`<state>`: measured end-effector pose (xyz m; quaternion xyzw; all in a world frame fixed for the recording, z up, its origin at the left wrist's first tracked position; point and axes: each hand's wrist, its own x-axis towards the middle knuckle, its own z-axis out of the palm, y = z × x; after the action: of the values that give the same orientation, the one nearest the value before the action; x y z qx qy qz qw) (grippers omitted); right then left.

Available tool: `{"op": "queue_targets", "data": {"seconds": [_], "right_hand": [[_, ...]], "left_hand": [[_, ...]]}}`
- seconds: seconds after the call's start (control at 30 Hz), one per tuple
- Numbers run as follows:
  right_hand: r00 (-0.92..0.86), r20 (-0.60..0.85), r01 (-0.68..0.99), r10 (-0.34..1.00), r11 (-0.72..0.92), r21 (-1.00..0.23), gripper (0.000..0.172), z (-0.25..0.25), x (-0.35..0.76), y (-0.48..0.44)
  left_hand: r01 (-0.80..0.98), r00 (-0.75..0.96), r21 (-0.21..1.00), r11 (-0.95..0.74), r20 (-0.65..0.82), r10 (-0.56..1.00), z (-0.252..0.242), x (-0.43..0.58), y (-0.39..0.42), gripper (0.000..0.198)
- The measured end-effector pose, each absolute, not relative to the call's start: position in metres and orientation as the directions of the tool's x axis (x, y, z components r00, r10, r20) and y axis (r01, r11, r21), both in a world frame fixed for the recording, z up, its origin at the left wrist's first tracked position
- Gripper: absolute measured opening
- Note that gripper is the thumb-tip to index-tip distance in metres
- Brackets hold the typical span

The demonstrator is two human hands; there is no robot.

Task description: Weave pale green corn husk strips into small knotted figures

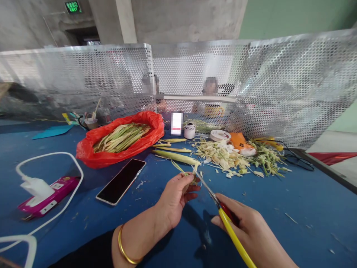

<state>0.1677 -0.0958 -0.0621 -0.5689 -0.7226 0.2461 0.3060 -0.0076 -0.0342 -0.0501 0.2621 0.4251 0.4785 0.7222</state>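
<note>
My left hand (178, 193), a gold bangle on its wrist, pinches a small bundle of pale green plant strips (181, 169) between thumb and fingers. In my right hand (248, 223) is a pair of scissors (228, 229) with a yellow handle and a red one. The scissors' blades point up and left, their tips close to the strips at my left fingertips; whether they touch is hard to tell. Just beyond my left hand lies a long yellow-green husk (175, 157) on the blue table (164, 249), with thinner dry pieces behind it.
A red plastic bag (95, 160) of dried leaves stands left of centre. Nearer me lie a phone (121, 182) and a magenta power strip (46, 199) with a white cable. Plant scraps (225, 156) and a tape roll (220, 136) are at right, before a perforated metal screen (189, 63).
</note>
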Motion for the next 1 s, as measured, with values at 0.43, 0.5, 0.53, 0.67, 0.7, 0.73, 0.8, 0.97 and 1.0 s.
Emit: {"op": "queue_targets", "data": {"seconds": [0.43,0.5,0.53,0.67,0.7,0.73,0.8,0.97,1.0], "right_hand": [[-0.166,0.166,0.711,0.972,0.234,-0.663,0.029,-0.063,0.171,-0.095],[-0.160,0.163,0.695,0.974,0.228,-0.682,0.031,-0.065,0.173,-0.095],[-0.140,0.163,0.681,0.977,0.214,-0.700,0.031,-0.066,0.174,-0.094],[-0.003,0.134,0.538,0.991,0.115,-0.835,0.040,-0.069,0.180,-0.088],[0.028,0.099,0.469,0.995,0.074,-0.880,0.044,-0.070,0.181,-0.086],[0.053,0.051,0.388,0.997,0.026,-0.921,0.049,-0.069,0.181,-0.084],[0.091,-0.058,0.199,0.994,-0.075,-0.977,0.058,-0.069,0.181,-0.082],[0.051,-0.181,-0.175,0.982,-0.170,-0.970,0.065,-0.067,0.173,-0.083],[0.043,-0.186,-0.207,0.982,-0.173,-0.963,0.064,-0.067,0.171,-0.084]], "left_hand": [[-0.470,0.182,0.781,0.412,-0.371,0.911,-0.051,-0.008,-0.033,0.009],[-0.469,0.181,0.779,0.415,-0.376,0.909,-0.051,-0.009,-0.033,0.012],[-0.467,0.182,0.781,0.415,-0.374,0.909,-0.050,-0.009,-0.032,0.014],[-0.450,0.113,0.810,0.376,-0.366,0.924,-0.046,-0.011,-0.031,0.020],[-0.442,0.086,0.819,0.367,-0.369,0.926,-0.044,-0.011,-0.031,0.020],[-0.436,0.074,0.820,0.371,-0.378,0.923,-0.043,-0.011,-0.031,0.019],[-0.447,0.109,0.799,0.403,-0.398,0.911,-0.042,-0.011,-0.032,0.020],[-0.451,0.297,0.778,0.438,-0.332,0.896,-0.050,-0.003,-0.041,0.021],[-0.423,0.322,0.790,0.443,-0.326,0.889,-0.052,-0.001,-0.044,0.022]]}}
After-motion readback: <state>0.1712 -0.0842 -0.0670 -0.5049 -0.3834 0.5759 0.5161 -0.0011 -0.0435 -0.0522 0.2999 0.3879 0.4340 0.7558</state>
